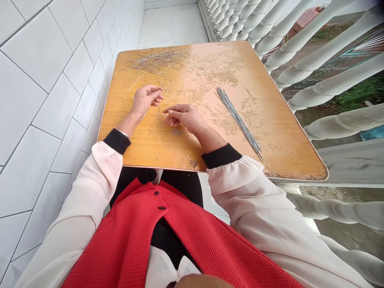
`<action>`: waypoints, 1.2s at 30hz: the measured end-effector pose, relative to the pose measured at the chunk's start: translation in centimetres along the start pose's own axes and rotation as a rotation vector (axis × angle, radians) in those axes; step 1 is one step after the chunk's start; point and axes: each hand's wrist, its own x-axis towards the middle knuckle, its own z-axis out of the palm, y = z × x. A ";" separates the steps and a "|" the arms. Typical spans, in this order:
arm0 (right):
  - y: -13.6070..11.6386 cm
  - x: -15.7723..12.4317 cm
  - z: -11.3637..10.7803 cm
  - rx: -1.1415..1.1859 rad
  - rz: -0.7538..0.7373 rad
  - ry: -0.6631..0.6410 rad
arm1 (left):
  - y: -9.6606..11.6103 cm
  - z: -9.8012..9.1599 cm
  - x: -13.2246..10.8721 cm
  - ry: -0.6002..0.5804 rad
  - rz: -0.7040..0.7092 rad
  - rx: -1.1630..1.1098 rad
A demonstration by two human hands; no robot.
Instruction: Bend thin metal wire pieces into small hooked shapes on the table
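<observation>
A tangled heap of thin silvery wire (156, 60) lies at the far end of a worn orange wooden board (192, 148). Several small curved wire hooks (183, 95) are scattered on the board around my hands. My left hand (145, 100) hangs just above these hooks, fingers curled inward. My right hand (183, 118) sits close by, its thumb and fingertips pinched together near the left fingertips. Any wire between the fingers is too thin to make out. A straight bundle of long grey metal rods (237, 118) lies to the right of my right hand.
White glazed tiles (60, 100) form a wall along the board's left side. A white balustrade (300, 40) runs along the right side, with a view outdoors between its columns. A pale tiled floor (171, 24) lies beyond the far edge.
</observation>
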 end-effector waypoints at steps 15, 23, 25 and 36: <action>-0.2 -0.2 -0.1 0.196 0.019 -0.016 | 0.7 -0.1 -1.2 -0.029 -0.045 -0.129; 0.3 0.1 -0.4 0.187 -0.052 0.007 | 0.4 0.4 -2.2 -0.263 -0.120 -0.027; 0.3 0.1 -0.4 0.231 -0.044 0.002 | 0.4 0.4 -2.1 -0.226 -0.100 -0.029; 0.0 -0.6 0.8 0.280 0.027 -0.083 | 0.6 0.0 -1.8 -0.068 -0.063 -0.132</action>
